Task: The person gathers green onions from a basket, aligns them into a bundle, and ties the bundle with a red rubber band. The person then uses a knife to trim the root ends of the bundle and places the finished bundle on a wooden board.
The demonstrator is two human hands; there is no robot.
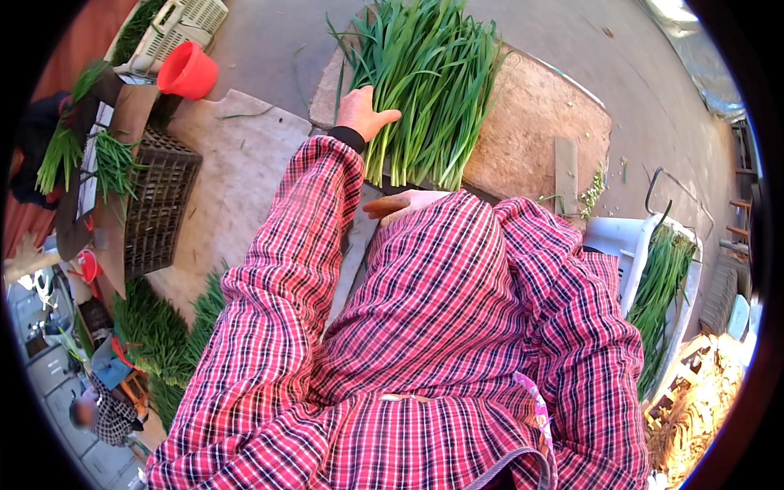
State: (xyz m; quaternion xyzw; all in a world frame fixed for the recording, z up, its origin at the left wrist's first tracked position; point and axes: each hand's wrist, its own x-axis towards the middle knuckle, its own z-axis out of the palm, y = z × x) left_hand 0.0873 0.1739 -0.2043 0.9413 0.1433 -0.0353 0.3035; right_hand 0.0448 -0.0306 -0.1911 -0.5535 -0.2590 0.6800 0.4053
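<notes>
A thick pile of garlic chives (422, 104) lies on a worn board (539, 116) in front of me. Their pale stem ends point towards me, the green leaf tips away. My left hand (365, 114) is at the pile's left edge, thumb spread over the stems and apart from the fingers. Below the stem ends is my right hand (411, 202), largely covered by the red checked cloth (441, 263) over my lap. Its fingers point left, with a brownish part in shadow; whether that is a finger or a held thing I cannot tell.
A white tub (618, 245) of chives stands at right, below a flat strip (566, 171) on the board. To the left are a red bucket (188, 70), a dark plastic crate (162, 196) and standing chives (150, 324). Co-workers sit at far left (30, 147) and lower left (110, 404).
</notes>
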